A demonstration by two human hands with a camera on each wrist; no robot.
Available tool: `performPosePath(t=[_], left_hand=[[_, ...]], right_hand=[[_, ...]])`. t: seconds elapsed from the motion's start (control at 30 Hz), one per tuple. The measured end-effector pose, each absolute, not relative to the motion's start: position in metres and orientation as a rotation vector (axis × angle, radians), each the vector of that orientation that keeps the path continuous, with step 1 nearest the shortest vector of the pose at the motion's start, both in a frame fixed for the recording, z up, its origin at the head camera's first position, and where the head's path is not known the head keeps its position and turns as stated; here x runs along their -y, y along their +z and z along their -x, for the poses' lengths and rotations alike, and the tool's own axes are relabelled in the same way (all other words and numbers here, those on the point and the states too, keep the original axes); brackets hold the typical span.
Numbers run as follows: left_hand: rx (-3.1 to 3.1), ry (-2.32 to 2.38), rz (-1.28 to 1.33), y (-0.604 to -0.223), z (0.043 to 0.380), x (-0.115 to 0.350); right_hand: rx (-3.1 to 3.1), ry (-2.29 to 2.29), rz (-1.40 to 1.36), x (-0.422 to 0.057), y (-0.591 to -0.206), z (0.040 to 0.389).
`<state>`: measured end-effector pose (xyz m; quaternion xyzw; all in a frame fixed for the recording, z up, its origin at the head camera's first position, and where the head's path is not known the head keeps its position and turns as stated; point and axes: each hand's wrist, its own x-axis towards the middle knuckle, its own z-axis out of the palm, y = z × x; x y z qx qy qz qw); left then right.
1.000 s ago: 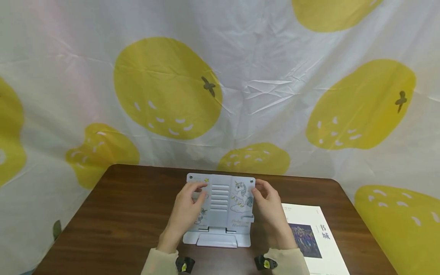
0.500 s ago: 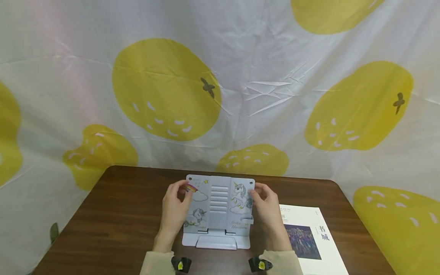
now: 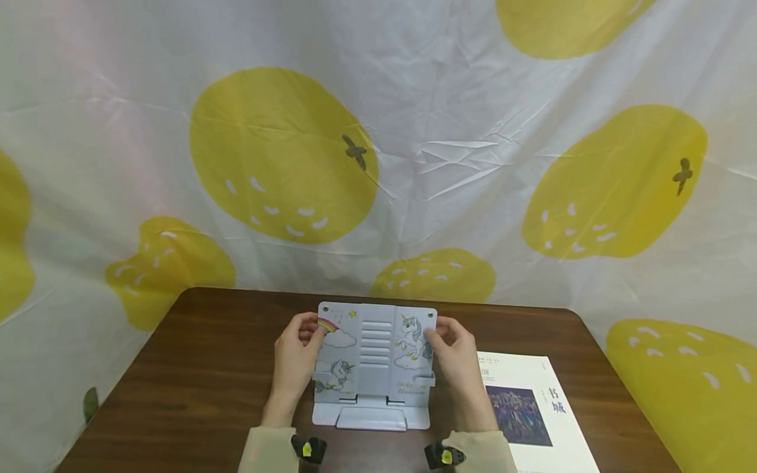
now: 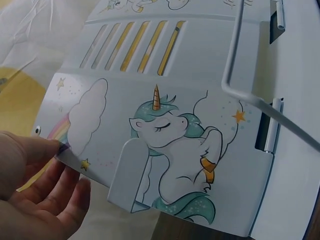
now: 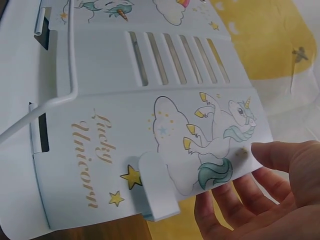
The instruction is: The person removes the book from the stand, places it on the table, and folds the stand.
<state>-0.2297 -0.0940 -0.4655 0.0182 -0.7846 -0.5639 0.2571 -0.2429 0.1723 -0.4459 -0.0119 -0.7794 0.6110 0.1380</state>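
Observation:
A white book stand [image 3: 375,380] printed with unicorns, clouds and a rainbow stands tilted back on the table. Its panel has a column of slots, a page clip on each side edge, and a wire bar seen close in both wrist views. My left hand [image 3: 292,355] pinches the panel's left edge, thumb [image 4: 47,146] in front near the rainbow and fingers behind. On the opposite edge, my right hand [image 3: 458,358] grips likewise, its thumb [image 5: 270,154] beside the rearing unicorn and its fingers reaching behind the panel.
A white book or magazine [image 3: 556,420] with a dark picture on its cover lies right of the stand, partly behind my right forearm. The brown wooden table [image 3: 195,387] ends at a curtain [image 3: 414,197] with yellow fruit shapes.
My left hand has moved left from across the panel's front to its left edge and now holds it there. My right hand stays at the right edge; the stand keeps its place.

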Motion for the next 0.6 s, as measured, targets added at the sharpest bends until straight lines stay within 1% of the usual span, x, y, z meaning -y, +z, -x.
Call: performPosePath(t=[0.6], left_hand=[[2.179,-1.473,-0.019,-0.4666,0.2326,0.1009]], right_hand=[[2.255,1.792,0.047,-0.1720,-0.4511,0.2463]])
